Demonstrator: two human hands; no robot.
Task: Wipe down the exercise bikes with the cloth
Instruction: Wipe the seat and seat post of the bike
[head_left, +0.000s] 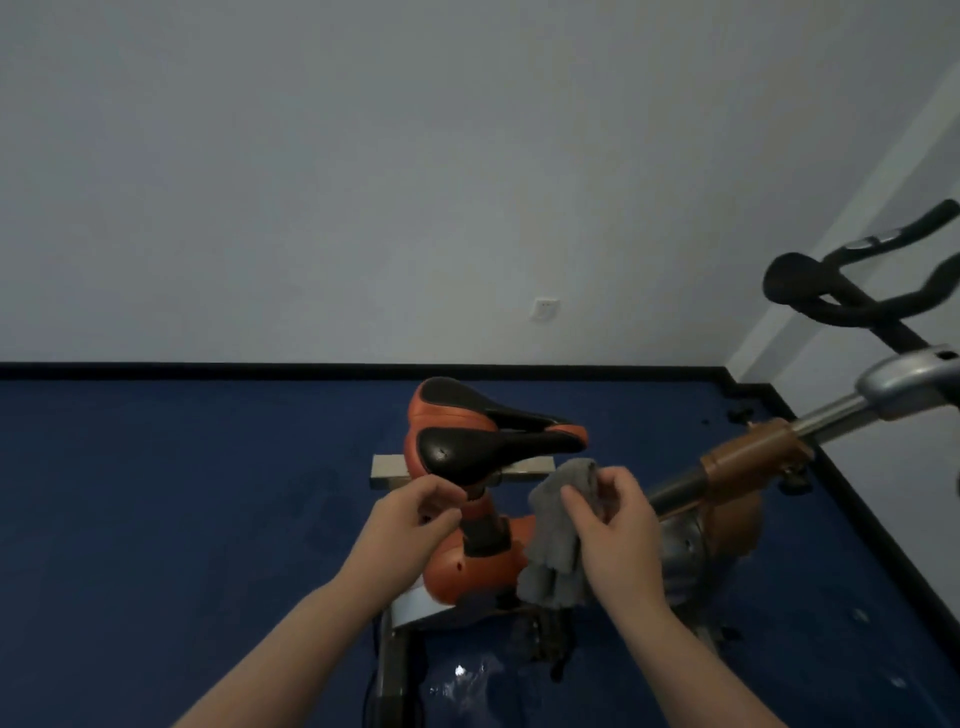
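The cloth (558, 535) hangs just right of centre in the lower half of the frame, a grey bunch pinched at its upper edge by the right hand (618, 530), thumb over the fabric and fingers curled behind it, with most of the cloth dangling loose below. It is not touching the bike (478, 564) as far as can be seen; it hangs in front of the orange frame and just below the nose of the saddle (483, 436). The left hand (410, 519) sits left of it, empty, thumb and fingertips drawn close together near the seat post (485, 530), though whether they touch the post cannot be told. The likely trouble is the grip: held by one small pinch, the cloth could slip free and drop to the blue floor (156, 519), picking up grit. Its loose lower folds hang near the dark parts at the base, blurred here, and may snag there if swept down carelessly. A bunched cloth also wipes with little flat face, so the saddle could get only a partial pass. At the right edge, the handlebars (852, 301) and silver stem (904, 384) stand close to the right arm, and a wide swing could knock them.
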